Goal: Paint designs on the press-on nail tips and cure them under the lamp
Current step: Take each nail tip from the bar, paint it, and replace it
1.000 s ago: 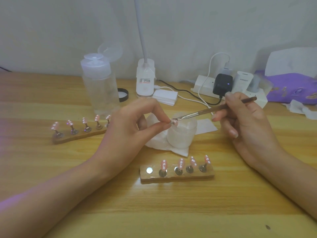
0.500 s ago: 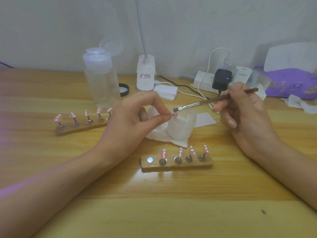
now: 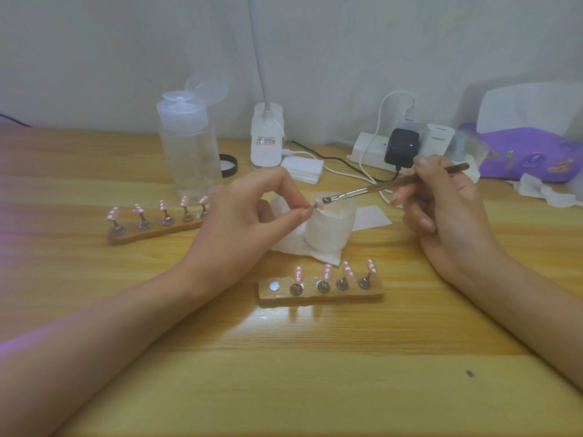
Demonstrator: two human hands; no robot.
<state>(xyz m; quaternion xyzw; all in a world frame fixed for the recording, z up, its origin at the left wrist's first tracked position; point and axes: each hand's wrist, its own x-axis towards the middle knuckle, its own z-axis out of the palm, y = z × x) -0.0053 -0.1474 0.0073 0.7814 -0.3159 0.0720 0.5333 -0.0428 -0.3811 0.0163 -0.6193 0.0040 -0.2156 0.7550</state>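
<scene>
1. Nail tip: small and pink. It is pinched on its little stand between the thumb and forefinger of the left hand and held in the air just over the rim of the jar.
2. The left forearm reaches in from the lower left. The other fingers are curled loosely behind the pinch.
3. The right hand grips a brush like a pen, with its fingers folded round the brown handle. The metal collar and dark flat bristles point left and touch the nail tip.
4. The jar is round, frosted white and open-topped. It stands on a crumpled white tissue.
5. The near holder is a rough wooden bar. It carries four glossy pink tips with white dots on metal stands, and a bare round metal disc at its left end.
6. The far holder is also wooden and carries five similar tips.
7. A clear plastic bottle stands behind with its flip cap open.
8. The white lamp base has a label too blurred to read.
9. The white charger has grey lettering that cannot be made out for certain.
10. The table is pale wood with lengthwise grain.
</scene>
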